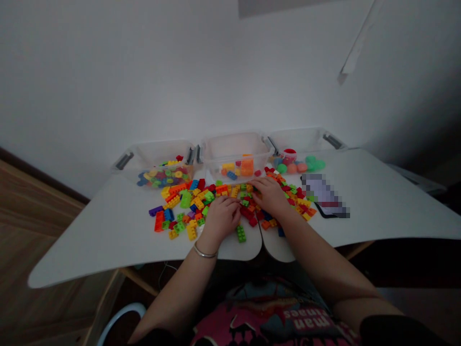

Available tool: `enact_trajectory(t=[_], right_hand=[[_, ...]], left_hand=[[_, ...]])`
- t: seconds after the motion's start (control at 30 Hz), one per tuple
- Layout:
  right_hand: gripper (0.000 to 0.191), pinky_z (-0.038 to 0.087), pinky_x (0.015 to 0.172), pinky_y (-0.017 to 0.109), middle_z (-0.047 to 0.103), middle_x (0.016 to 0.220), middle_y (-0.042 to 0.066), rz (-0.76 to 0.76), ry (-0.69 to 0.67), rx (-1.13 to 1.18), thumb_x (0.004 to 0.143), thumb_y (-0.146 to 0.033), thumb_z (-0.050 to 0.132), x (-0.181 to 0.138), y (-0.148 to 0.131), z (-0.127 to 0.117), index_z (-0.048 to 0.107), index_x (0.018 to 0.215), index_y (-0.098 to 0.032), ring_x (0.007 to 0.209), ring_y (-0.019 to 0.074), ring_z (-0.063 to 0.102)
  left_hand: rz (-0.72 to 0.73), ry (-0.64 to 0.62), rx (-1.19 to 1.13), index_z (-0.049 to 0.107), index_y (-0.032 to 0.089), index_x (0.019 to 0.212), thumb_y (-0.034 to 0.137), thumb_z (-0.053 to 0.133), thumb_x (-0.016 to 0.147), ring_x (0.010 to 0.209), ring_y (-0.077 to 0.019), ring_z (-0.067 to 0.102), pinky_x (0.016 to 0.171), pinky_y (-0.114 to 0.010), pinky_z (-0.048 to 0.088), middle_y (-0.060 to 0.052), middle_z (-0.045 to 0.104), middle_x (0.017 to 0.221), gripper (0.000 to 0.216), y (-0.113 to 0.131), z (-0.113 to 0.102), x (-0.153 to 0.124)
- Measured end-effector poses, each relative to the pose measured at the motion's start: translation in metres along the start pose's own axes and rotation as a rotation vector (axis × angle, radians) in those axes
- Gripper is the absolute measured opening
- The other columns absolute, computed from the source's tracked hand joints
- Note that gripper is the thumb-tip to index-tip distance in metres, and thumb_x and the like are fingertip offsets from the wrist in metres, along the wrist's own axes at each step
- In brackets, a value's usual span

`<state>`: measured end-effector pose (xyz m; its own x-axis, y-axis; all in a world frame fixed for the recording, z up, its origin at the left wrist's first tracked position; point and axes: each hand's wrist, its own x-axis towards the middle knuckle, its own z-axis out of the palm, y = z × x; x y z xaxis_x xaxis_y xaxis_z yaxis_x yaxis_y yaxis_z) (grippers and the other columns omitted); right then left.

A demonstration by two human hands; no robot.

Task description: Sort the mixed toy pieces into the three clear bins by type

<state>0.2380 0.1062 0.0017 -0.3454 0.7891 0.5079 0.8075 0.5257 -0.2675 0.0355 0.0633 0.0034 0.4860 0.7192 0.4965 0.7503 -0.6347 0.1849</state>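
Note:
Many toy building bricks in several colours lie in a loose heap across the middle of the table. My left hand (224, 217), with a bangle (205, 252) at its wrist, rests over the heap. Its fingers are bent and slightly apart, the tips close to a small green brick (245, 203). To the right, my right hand (272, 196) reaches over the bricks with thumb and fingers apart. I see nothing held in either hand, though the undersides are hidden. Red bricks (248, 213) lie between the hands, and a green brick (241, 234) sits nearer the table edge.
Along the wall stand three clear bins: the left one (163, 149) holds small colourful pieces, the middle one (236, 144) some blocks, the right one (306, 139) round pieces. A phone (326, 216) lies right of the heap. The white table (382, 202) has a seam at its front.

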Motion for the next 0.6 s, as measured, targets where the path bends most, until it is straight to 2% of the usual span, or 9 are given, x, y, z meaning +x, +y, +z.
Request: enact_trajectory(t=[0.23, 0.43, 0.6], right_hand=[[0.041, 0.042, 0.102, 0.048, 0.066, 0.128, 0.006, -0.037, -0.007, -0.027, 0.090, -0.016, 0.046, -0.0005, -0.0016, 0.0056, 0.065, 0.126, -0.020, 0.113, 0.0276, 0.056], [0.039, 0.046, 0.097, 0.046, 0.071, 0.111, 0.010, -0.025, -0.003, -0.052, 0.082, -0.013, 0.055, -0.0002, 0.0014, 0.0054, 0.069, 0.117, -0.019, 0.104, 0.0282, 0.058], [0.029, 0.046, 0.096, 0.047, 0.071, 0.105, 0.008, 0.011, 0.053, 0.012, 0.082, -0.018, 0.059, -0.0017, 0.0026, 0.0040, 0.071, 0.107, -0.025, 0.101, 0.0276, 0.060]], left_hand=[[-0.004, -0.016, -0.001, 0.073, 0.019, 0.087, 0.014, 0.055, 0.086, 0.093, -0.0228, 0.064, 0.089, -0.042, 0.053, -0.004, 0.075, 0.100, 0.019, 0.0017, -0.0020, 0.0007], [-0.001, -0.004, -0.007, 0.074, 0.020, 0.088, 0.014, 0.055, 0.085, 0.092, -0.0223, 0.064, 0.088, -0.042, 0.053, -0.005, 0.075, 0.100, 0.020, 0.0004, -0.0003, -0.0001], [0.000, 0.012, 0.006, 0.073, 0.020, 0.088, 0.015, 0.056, 0.086, 0.092, -0.0221, 0.064, 0.088, -0.041, 0.053, -0.003, 0.076, 0.100, 0.018, -0.0013, 0.0026, -0.0015]])
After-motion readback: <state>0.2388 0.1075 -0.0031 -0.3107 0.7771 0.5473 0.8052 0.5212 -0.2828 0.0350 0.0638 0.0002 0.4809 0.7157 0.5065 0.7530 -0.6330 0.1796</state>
